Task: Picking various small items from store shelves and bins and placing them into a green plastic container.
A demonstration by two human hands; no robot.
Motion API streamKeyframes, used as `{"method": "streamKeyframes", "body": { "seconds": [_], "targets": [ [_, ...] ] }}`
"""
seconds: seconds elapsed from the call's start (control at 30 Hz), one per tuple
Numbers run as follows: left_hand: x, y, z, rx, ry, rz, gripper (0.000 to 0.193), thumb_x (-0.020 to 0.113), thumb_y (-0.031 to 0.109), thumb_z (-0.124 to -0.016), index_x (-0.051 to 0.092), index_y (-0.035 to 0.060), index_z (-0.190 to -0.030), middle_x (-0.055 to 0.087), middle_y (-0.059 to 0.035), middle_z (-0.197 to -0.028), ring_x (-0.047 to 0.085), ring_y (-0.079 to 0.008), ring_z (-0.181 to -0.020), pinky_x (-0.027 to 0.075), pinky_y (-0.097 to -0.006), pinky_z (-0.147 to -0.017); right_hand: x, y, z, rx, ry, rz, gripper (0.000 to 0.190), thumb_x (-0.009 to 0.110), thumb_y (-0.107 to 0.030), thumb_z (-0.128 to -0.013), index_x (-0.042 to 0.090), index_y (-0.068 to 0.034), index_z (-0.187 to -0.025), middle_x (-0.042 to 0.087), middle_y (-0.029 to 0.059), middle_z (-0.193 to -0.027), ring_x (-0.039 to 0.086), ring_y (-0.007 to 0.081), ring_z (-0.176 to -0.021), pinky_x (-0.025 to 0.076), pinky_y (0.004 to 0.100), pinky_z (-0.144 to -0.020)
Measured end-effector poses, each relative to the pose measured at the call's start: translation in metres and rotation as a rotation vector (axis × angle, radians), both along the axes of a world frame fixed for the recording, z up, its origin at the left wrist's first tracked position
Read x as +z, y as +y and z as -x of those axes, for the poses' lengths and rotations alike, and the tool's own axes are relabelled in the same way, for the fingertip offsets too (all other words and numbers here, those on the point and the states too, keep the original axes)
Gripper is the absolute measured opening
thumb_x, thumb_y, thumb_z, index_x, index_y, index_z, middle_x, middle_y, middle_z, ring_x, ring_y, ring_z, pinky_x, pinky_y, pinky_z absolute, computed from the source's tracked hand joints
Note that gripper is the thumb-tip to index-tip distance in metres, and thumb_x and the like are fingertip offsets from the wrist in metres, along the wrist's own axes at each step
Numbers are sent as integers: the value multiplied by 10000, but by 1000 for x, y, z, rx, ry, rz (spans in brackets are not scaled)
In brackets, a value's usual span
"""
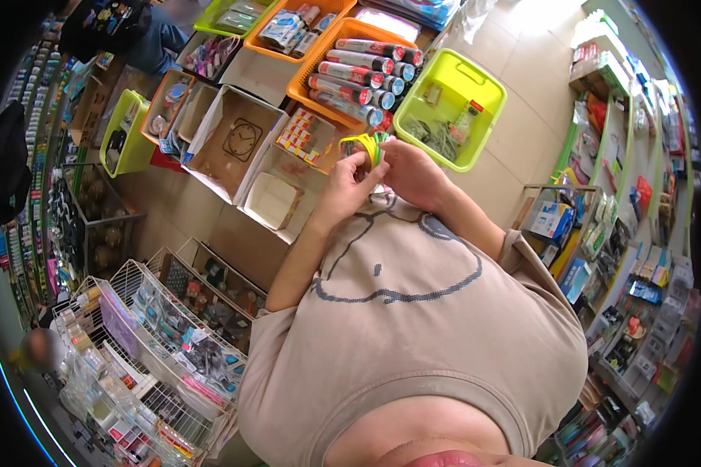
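A small bunch of thin yellow and green loops (372, 147) is held in front of the chest, close to the shirt. My left hand (355, 178) pinches the loops between thumb and fingers. Beside it, my right hand (412, 172) is curled against the same bunch, its fingertips partly hidden behind the loops and the left hand. Just beyond the hands stands an orange plastic basket (297, 87) stacked with cylindrical packages (350, 73). A shallow carton with red, yellow and white small boxes (301, 134) lies to the left of the hands.
A lime-green bin (488, 111) holding a few packaged items stands front right. Open cardboard boxes (242, 137) sit at left, near a wire rack (152, 327) of goods. Stocked shelves (619, 175) line the right. Another person's jeans-clad leg (158, 46) shows at upper left.
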State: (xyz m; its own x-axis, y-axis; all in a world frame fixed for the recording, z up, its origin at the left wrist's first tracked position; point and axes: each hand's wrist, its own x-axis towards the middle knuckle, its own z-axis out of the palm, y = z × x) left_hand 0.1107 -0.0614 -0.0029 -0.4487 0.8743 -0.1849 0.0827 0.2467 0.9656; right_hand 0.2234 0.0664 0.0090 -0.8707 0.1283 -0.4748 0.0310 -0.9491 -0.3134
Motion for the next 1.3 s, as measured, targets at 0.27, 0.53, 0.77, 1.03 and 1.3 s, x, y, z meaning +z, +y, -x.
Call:
{"method": "streamKeyframes", "body": {
  "seconds": [0.27, 0.53, 0.77, 1.03, 1.3],
  "targets": [
    [1, -3, -5, -33, -265, -42, 209, 743, 202, -912, 705, -3, -921, 643, 41, -736, 488, -4, -619, 363, -196, -546, -24, -3, -21, 227, -78, -1773, 150, 590, -20, -886, 646, 7, -1023, 658, 128, -941, 615, 222, -810, 495, 349, -720],
    [2, -8, -5, -43, -389, 21, 224, 781, 149, -875, 720, -23, -1005, 734, -46, -843, 656, -56, -729, 508, -195, -652, -45, -9, -32, 220, -44, -1122, 248, 580, 53, -905, 630, -1, -1142, 603, 60, -953, 604, 133, -839, 506, 263, -688],
    [3, -14, -9, 14, -383, 0, 242, 801, 166, -859, 724, -16, -1000, 732, -38, -825, 623, -29, -675, 471, -175, -586, -53, -19, -31, 37, 39, -616, 186, 623, -110, -948, 636, -6, -1102, 613, 40, -930, 594, 88, -851, 489, 224, -726],
    [0, -25, -6, 20, -339, -14, 231, 786, 177, -874, 717, -2, -1002, 709, -8, -800, 585, -18, -656, 456, -180, -587, -13, -24, -18, 49, -176, -389, 268, 647, -152, -956, 649, 32, -1150, 619, 18, -897, 566, 77, -794, 463, 223, -680],
    [-4, -37, 2, 34, -404, -98, 209, 730, 193, -924, 705, -1, -997, 679, 16, -776, 566, -15, -654, 436, -177, -584, -5, -27, -10, 52, -143, -456, 281, 658, -129, -955, 653, 62, -1161, 635, 20, -889, 576, 59, -757, 461, 190, -657]
  ]
}}
